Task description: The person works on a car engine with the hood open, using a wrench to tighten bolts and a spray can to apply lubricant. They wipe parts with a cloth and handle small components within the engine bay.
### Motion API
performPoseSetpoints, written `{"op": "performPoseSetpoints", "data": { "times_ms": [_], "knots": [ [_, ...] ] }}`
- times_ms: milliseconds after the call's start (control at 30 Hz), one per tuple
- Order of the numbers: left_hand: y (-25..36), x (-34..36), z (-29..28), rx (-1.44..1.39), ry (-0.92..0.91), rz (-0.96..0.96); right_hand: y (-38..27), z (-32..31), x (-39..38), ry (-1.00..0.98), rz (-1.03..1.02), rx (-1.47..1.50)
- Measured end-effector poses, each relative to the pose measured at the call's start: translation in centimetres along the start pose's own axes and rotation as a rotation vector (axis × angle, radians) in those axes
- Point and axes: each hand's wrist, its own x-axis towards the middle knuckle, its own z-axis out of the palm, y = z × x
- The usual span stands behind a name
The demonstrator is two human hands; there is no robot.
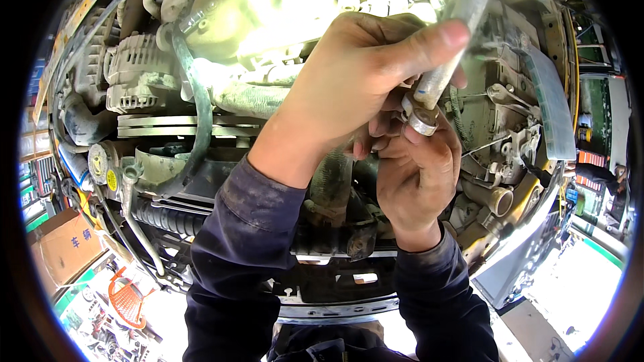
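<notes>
Your left hand [355,74] was wrapped around a pale metal pipe [463,20] that ran down from the top of the view, thumb stretched along its side and the other fingers curled behind it — a firm, closed grip near the pipe's lower end. Your right hand [419,167] came up from below, its fingertips pinched shut on the silver end fitting [422,121] at the pipe's tip, right where the two hands met. Both hands sat in front of the grimy engine [268,47], with the alternator [134,74] well off to your left, a black hose [194,100] curving down past it, and a radiator hose [332,181] passing just behind your wrists.

From there, I judged the main risk to be the fitting itself: it was small, and held only by fingertips, so a slip could have dropped it into the dark gaps between hoses below. Your left grip also carried the pipe's weight at an angle; twisting too hard against the fitting might have kinked the thin tube or cross-threaded the joint. Whether the fitting was loose on the pipe or fixed, I could not tell.
</notes>
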Motion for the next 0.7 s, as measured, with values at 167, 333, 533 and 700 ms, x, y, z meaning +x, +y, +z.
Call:
{"op": "performPoseSetpoints", "data": {
  "times_ms": [167, 333, 533, 700],
  "knots": [
    [0.4, -0.4, -0.6, 0.120, 0.016, -0.025, 0.5, 0.0, -0.3, -0.035, 0.066, 0.145],
    [0.4, 0.0, -0.4, 0.098, 0.016, -0.004, 0.4, 0.0, -0.4, -0.007, 0.070, 0.119],
    [-0.1, 0.1, -0.4, 0.090, 0.026, 0.019, 0.4, 0.3, -0.5, 0.033, 0.099, 0.157],
    [-0.5, 0.3, -0.5, 0.085, 0.023, 0.033, 0.5, -0.1, -0.5, 0.002, 0.131, 0.133]
  ]
}}
